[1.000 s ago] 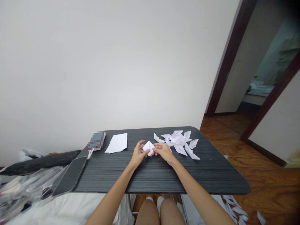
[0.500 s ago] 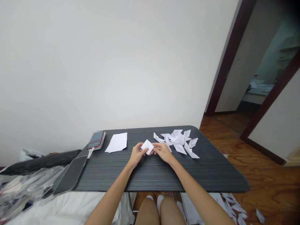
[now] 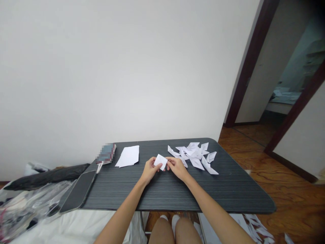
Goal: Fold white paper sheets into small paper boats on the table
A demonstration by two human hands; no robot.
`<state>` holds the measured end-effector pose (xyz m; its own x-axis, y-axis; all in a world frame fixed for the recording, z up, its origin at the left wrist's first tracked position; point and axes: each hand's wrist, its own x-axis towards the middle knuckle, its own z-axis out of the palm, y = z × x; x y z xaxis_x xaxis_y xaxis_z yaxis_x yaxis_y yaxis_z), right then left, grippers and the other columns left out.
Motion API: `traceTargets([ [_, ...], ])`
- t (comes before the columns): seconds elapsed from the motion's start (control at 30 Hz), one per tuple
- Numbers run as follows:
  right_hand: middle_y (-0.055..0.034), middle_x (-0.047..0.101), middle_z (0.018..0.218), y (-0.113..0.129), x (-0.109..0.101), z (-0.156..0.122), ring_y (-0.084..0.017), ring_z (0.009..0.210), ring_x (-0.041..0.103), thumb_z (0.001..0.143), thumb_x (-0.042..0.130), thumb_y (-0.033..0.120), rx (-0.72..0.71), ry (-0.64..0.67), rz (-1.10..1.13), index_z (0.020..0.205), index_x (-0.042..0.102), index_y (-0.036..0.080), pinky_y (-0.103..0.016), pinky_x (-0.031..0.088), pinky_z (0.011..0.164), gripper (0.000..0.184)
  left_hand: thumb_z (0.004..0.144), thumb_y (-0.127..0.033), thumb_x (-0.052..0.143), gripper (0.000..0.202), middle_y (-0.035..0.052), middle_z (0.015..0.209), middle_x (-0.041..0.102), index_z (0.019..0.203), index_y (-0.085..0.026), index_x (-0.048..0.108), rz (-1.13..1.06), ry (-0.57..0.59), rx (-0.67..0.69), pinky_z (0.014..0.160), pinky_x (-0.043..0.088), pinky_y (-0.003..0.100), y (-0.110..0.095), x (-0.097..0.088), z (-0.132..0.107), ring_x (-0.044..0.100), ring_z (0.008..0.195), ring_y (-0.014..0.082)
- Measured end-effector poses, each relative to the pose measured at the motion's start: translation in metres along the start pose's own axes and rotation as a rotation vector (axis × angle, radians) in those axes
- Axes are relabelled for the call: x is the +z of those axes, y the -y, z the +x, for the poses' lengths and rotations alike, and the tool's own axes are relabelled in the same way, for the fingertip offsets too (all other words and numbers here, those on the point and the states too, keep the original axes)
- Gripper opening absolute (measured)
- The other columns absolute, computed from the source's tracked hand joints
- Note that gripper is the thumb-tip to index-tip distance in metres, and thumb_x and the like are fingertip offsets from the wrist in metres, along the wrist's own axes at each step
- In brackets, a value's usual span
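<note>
A small folded square of white paper (image 3: pixel 160 162) is held above the middle of the dark table (image 3: pixel 122 189). My left hand (image 3: pixel 149 169) grips its left side, thumb on the front face. On its right edge, my right hand (image 3: pixel 177 166) pinches the paper between thumb and fingers; its other fingers are curled and partly hidden. Just beyond my right hand lies a loose pile of folded white paper boats (image 3: pixel 195 152). To the left of my left hand rests a stack of white paper sheets (image 3: pixel 129 156).
A blurred-out booklet (image 3: pixel 106 153) lies at the table's back left, near a dark flat panel (image 3: pixel 78 189) at the left edge. A long black bundle (image 3: pixel 48 176) rests on plastic bags further left. More folded papers (image 3: pixel 257 227) lie below the table on the right.
The folded paper has turned a little in my hands, from a diamond standing on its point to a tilted square. The whole view has shifted slightly.
</note>
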<state>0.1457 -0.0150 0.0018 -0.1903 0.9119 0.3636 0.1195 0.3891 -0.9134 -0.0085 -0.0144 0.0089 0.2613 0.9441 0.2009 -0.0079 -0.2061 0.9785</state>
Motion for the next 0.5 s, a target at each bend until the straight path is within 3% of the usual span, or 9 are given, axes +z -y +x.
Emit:
traceTargets([
  [0.1, 0.0017, 0.053, 0.046, -0.0036, 0.0018, 0.0009, -0.008, 0.040, 0.047, 0.075, 0.043, 0.024, 0.032, -0.019, 0.023, 0.072, 0.062, 0.013, -0.020, 0.037, 0.045, 0.022, 0.065, -0.032, 0.062, 0.029, 0.0024, 0.071, 0.059, 0.081, -0.012, 0.048, 0.001, 0.003, 0.011, 0.043, 0.037, 0.018, 0.0002, 0.0003, -0.0008, 0.059, 0.054, 0.0123],
  [0.23, 0.0002, 0.054, 0.049, -0.0075, 0.0050, 0.0032, -0.006, 0.037, 0.044, 0.073, 0.044, 0.028, 0.067, -0.033, 0.112, 0.057, 0.054, 0.013, -0.019, 0.031, 0.039, 0.025, 0.065, -0.032, 0.063, 0.029, 0.0023, 0.070, 0.059, 0.079, -0.011, 0.049, -0.002, 0.002, 0.024, 0.042, 0.036, 0.018, 0.0016, -0.0001, -0.0008, 0.059, 0.053, 0.0125],
  [0.4, -0.0008, 0.055, 0.052, -0.0045, 0.0054, 0.0047, -0.007, 0.034, 0.043, 0.073, 0.042, 0.040, 0.172, -0.072, 0.263, 0.067, 0.053, 0.013, -0.018, 0.023, 0.034, 0.030, 0.065, -0.032, 0.063, 0.029, 0.0028, 0.072, 0.059, 0.080, -0.011, 0.049, 0.014, -0.022, 0.025, 0.042, 0.036, 0.018, 0.0026, -0.0014, -0.0008, 0.059, 0.053, 0.0127],
  [0.5, 0.0015, 0.053, 0.048, -0.0040, 0.0056, 0.0039, -0.006, 0.034, 0.041, 0.071, 0.049, 0.043, 0.136, -0.055, 0.229, 0.070, 0.055, 0.013, -0.018, 0.024, 0.035, 0.031, 0.066, -0.032, 0.061, 0.029, 0.0031, 0.073, 0.060, 0.081, -0.011, 0.049, 0.021, -0.007, 0.028, 0.042, 0.036, 0.018, 0.0020, -0.0012, -0.0016, 0.060, 0.055, 0.0130],
])
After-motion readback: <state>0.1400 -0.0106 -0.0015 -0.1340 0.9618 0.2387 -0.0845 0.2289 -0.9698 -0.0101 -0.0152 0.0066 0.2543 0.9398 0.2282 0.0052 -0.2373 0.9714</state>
